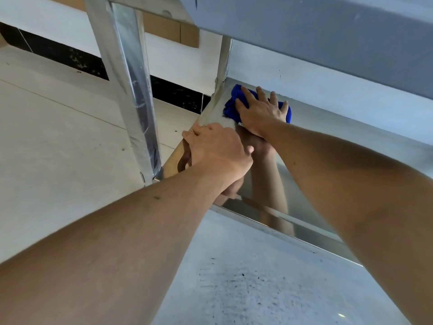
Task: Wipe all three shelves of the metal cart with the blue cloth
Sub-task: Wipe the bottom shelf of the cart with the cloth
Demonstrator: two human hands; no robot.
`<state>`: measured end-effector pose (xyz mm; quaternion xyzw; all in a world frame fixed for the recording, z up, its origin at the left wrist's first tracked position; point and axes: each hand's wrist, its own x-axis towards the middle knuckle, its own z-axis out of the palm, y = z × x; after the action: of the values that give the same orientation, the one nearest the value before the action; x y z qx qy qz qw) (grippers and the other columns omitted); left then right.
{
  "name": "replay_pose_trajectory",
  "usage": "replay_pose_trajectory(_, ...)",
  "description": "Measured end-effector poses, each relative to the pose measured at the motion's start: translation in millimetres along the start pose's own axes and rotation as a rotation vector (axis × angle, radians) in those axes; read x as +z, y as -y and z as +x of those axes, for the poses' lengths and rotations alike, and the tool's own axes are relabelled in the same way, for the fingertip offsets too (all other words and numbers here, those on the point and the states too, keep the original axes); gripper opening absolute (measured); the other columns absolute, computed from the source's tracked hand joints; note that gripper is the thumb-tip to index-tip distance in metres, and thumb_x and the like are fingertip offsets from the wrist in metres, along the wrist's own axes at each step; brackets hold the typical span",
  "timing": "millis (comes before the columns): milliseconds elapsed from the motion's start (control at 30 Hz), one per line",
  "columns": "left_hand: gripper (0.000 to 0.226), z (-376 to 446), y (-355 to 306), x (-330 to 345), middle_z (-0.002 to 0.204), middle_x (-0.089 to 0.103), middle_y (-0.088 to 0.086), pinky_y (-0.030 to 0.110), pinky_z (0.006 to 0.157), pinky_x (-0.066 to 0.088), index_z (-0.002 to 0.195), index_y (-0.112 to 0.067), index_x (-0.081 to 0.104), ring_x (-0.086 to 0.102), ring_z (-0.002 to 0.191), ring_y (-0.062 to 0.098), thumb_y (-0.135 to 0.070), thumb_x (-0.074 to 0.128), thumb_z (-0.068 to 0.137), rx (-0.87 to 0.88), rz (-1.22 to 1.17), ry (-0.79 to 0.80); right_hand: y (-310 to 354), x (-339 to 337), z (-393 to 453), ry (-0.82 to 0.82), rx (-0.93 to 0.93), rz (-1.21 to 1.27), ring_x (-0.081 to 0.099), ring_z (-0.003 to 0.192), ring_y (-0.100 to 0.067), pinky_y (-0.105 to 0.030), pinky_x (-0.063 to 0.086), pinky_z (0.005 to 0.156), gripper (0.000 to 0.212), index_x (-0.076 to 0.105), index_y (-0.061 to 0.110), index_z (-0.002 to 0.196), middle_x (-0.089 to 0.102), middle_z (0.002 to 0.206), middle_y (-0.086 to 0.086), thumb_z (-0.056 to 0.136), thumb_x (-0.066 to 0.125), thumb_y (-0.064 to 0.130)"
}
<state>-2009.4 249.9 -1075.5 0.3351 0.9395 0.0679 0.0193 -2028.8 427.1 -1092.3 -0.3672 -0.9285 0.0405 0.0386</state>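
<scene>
I look down into the metal cart [311, 146] from under its upper shelf [328, 31]. The blue cloth [230, 106] lies bunched in the far left corner of a lower shiny shelf. My right hand [260, 111] lies flat on the cloth with straight spread fingers, pressing it down. My left hand [215, 148] grips the left rim of that shelf, fingers curled over the edge. Both forearms are mirrored in the shelf's surface. Most of the cloth is hidden under my right hand.
Two upright metal posts stand at the cart's left corners: a near post [131, 90] and a far post [223, 64]. A white wall with a black baseboard [70, 57] runs behind. Pale floor tiles [58, 137] spread to the left. Grey speckled floor [257, 277] lies in front.
</scene>
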Motion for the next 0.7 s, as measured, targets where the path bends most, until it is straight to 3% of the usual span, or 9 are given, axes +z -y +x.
replay_pose_trajectory(67, 0.106, -5, -10, 3, 0.150, 0.033, 0.025, 0.065, 0.112, 0.016, 0.143, -0.008, 0.038, 0.026, 0.138, 0.049, -0.088, 0.028, 0.074, -0.038, 0.029, 0.059, -4, 0, -3, -0.005, -0.017, 0.004, 0.007, 0.153, -0.035, -0.064, -0.001, 0.118, 0.064, 0.013, 0.045, 0.156, 0.015, 0.168, 0.002, 0.096, 0.015, 0.069)
replay_pose_trajectory(167, 0.128, -9, -28, 7, 0.159, 0.010, 0.027, 0.065, 0.114, 0.005, 0.151, -0.002, 0.015, 0.005, 0.145, 0.048, -0.096, 0.023, 0.064, -0.140, -0.010, 0.109, -18, 0, -9, -0.033, -0.022, 0.020, 0.016, 0.150, -0.032, -0.059, 0.004, 0.119, 0.072, 0.017, 0.044, 0.155, 0.024, 0.165, 0.003, 0.091, 0.016, 0.076)
replay_pose_trajectory(267, 0.110, -13, -44, 8, 0.160, 0.013, 0.022, 0.063, 0.115, 0.005, 0.152, -0.009, 0.021, 0.005, 0.147, 0.044, -0.086, 0.031, 0.075, -0.144, -0.071, 0.082, -38, -1, -17, -0.032, -0.018, 0.020, 0.015, 0.150, -0.031, -0.059, 0.005, 0.118, 0.076, 0.017, 0.045, 0.155, 0.026, 0.164, 0.004, 0.087, 0.015, 0.079)
replay_pose_trajectory(400, 0.067, -25, -73, 13, 0.155, 0.032, 0.013, 0.062, 0.114, 0.011, 0.139, -0.021, 0.044, 0.018, 0.144, 0.040, -0.065, 0.038, 0.089, 0.049, -0.110, -0.007, -83, -5, -25, -0.032, 0.065, 0.034, 0.007, 0.153, -0.031, -0.060, 0.001, 0.117, 0.078, 0.014, 0.045, 0.155, 0.021, 0.165, 0.004, 0.085, 0.015, 0.080)
replay_pose_trajectory(567, 0.062, -36, -128, 14, 0.147, 0.043, 0.011, 0.064, 0.113, 0.015, 0.135, -0.023, 0.048, 0.025, 0.142, 0.038, -0.062, 0.037, 0.089, 0.182, -0.141, -0.034, -169, -15, -46, -0.028, 0.200, 0.021, 0.004, 0.153, -0.032, -0.061, 0.000, 0.117, 0.080, 0.009, 0.044, 0.156, 0.016, 0.167, 0.003, 0.085, 0.014, 0.080)
replay_pose_trajectory(700, 0.058, -49, -177, 26, 0.144, 0.046, 0.010, 0.065, 0.112, 0.014, 0.130, -0.023, 0.052, 0.025, 0.141, 0.038, -0.062, 0.038, 0.089, 0.263, -0.156, -0.002, -236, -24, -70, -0.059, 0.280, -0.006, 0.011, 0.151, -0.033, -0.060, 0.003, 0.115, 0.077, 0.019, 0.042, 0.154, 0.025, 0.163, 0.001, 0.086, 0.016, 0.078)
